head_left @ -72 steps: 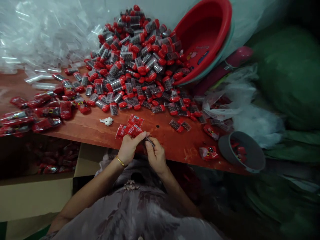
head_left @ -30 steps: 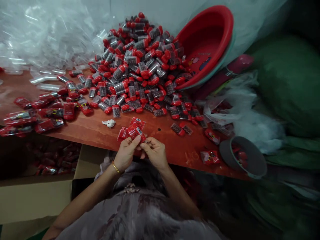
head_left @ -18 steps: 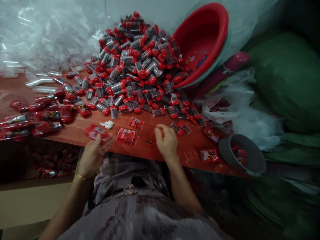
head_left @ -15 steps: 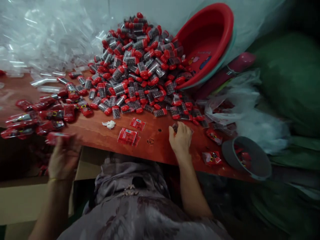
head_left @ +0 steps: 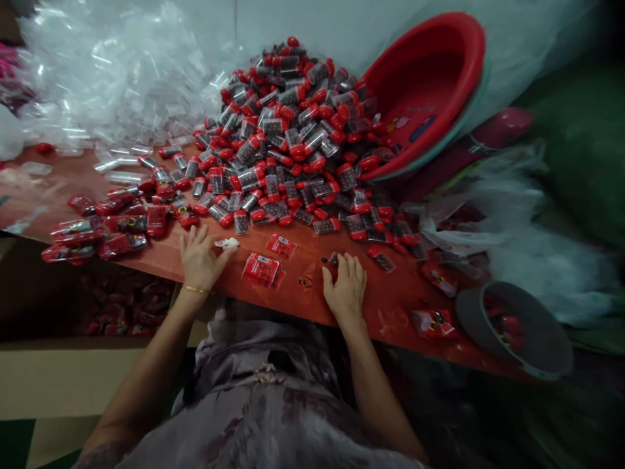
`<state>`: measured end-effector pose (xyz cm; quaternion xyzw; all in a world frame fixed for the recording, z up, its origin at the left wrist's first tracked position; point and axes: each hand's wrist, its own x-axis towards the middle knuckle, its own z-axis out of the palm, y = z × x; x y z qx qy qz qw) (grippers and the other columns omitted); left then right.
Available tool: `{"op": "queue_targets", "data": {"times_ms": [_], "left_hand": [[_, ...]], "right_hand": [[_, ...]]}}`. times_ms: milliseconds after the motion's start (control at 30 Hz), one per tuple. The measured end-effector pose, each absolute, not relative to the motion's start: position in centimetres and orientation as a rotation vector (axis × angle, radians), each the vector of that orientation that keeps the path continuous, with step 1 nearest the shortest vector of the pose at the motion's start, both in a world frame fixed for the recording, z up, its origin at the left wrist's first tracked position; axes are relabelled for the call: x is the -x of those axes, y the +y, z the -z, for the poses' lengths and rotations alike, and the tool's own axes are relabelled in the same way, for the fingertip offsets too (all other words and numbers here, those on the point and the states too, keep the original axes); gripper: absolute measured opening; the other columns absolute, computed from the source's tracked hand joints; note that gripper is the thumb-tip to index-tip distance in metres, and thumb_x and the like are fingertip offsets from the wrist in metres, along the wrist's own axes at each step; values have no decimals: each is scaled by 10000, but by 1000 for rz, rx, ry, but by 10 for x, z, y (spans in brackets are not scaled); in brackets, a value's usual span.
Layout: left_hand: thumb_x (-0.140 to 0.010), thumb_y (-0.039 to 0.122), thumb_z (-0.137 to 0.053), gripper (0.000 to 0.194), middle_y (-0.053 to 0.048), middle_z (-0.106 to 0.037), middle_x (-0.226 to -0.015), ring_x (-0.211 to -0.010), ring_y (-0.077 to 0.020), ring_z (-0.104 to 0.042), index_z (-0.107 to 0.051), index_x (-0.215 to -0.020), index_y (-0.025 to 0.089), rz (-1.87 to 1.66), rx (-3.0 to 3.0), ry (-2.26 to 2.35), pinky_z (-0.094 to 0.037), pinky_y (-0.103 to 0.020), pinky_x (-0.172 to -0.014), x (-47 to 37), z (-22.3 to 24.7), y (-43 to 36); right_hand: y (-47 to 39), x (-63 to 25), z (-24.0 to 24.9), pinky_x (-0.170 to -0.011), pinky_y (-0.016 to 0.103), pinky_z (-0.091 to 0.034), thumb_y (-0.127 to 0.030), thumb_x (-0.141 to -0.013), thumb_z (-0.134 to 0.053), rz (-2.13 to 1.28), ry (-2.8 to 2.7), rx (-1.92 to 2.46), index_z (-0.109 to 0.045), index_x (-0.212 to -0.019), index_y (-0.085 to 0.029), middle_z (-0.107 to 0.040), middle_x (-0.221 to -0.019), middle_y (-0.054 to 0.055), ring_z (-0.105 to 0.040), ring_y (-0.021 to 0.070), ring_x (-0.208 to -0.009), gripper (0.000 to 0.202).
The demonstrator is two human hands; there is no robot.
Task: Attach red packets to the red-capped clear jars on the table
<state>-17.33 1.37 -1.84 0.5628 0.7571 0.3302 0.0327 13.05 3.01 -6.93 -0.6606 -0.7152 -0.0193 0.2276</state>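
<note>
My left hand (head_left: 199, 260) rests at the table's front edge with its fingers apart and nothing in them. Just right of its thumb lies a crumpled white scrap (head_left: 227, 243). My right hand (head_left: 346, 290) is curled over the tabletop, its thumb and fingers round a small dark-filled clear container (head_left: 333, 258), mostly hidden by the fingers. Between the hands lie a small stack of red printed cards (head_left: 262, 268) and one separate red card (head_left: 282, 245). Behind them rises a big heap of clear containers with red caps (head_left: 273, 150). Red wrapped packs (head_left: 122, 223) lie left of my left hand.
A red basin (head_left: 430, 78) tilts beside the heap. A grey bucket (head_left: 473, 312) holding red pieces lies tipped at the right, near a red pack (head_left: 433, 324). Clear plastic pieces (head_left: 117, 71) pile up at back left. Below the table's left edge, an open box (head_left: 122, 306) holds red packs.
My left hand has left the red pack at the left and moved right, to beside the white scrap. The right hand stays curled round the small container. The view has shifted left.
</note>
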Motion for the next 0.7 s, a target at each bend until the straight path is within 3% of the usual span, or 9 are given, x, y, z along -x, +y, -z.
{"op": "queue_targets", "data": {"times_ms": [200, 300, 400, 467, 567, 700], "left_hand": [[-801, 332, -522, 229, -109, -698, -1096, -1230, -362, -484, -720, -857, 231, -707, -1864, 2259, -163, -549, -1063, 184, 32, 20], [-821, 284, -463, 272, -100, -694, -1110, -1207, -353, -505, -711, -923, 238, -615, -1929, 2306, -185, -557, -1046, 182, 20, 13], [-861, 343, -429, 331, -117, -679, -1136, -1177, -317, -532, -684, -1024, 209, -677, -2038, 2271, -215, -493, -1052, 155, -1, 19], [-861, 409, -452, 348, -126, -711, -1028, -1095, -300, -582, -694, -982, 191, -670, -2136, 2118, -257, -449, -1036, 128, -11, 33], [-818, 488, -518, 379, -155, -711, -904, -1017, -330, -595, -705, -825, 159, -500, -2217, 2020, -258, -480, -1019, 91, -12, 58], [-726, 513, -637, 383, -187, -675, -992, -1097, -384, -517, -683, -784, 138, -284, -2261, 2049, -276, -520, -992, 70, 3, 81]], "right_hand": [[31, -132, 70, -1022, 516, -337, -373, -895, -416, 24, -1958, 1766, -495, -1257, -85, -510, -1318, 205, -363, 322, -1291, 470], [32, -131, 68, -1033, 514, -327, -364, -895, -419, 1, -1960, 1761, -494, -1260, -88, -510, -1319, 199, -356, 317, -1295, 464], [32, -131, 67, -1035, 509, -322, -359, -894, -423, -20, -1973, 1775, -494, -1264, -92, -504, -1328, 193, -359, 318, -1293, 462], [31, -131, 67, -1030, 506, -325, -359, -893, -425, -21, -1969, 1776, -495, -1264, -96, -505, -1327, 189, -364, 319, -1289, 460], [31, -133, 69, -1021, 504, -329, -357, -890, -426, -18, -1954, 1744, -498, -1260, -116, -518, -1316, 176, -372, 311, -1283, 447], [32, -135, 72, -1023, 493, -327, -356, -888, -435, -22, -1941, 1694, -512, -1244, -137, -532, -1302, 156, -385, 299, -1273, 426]]}}
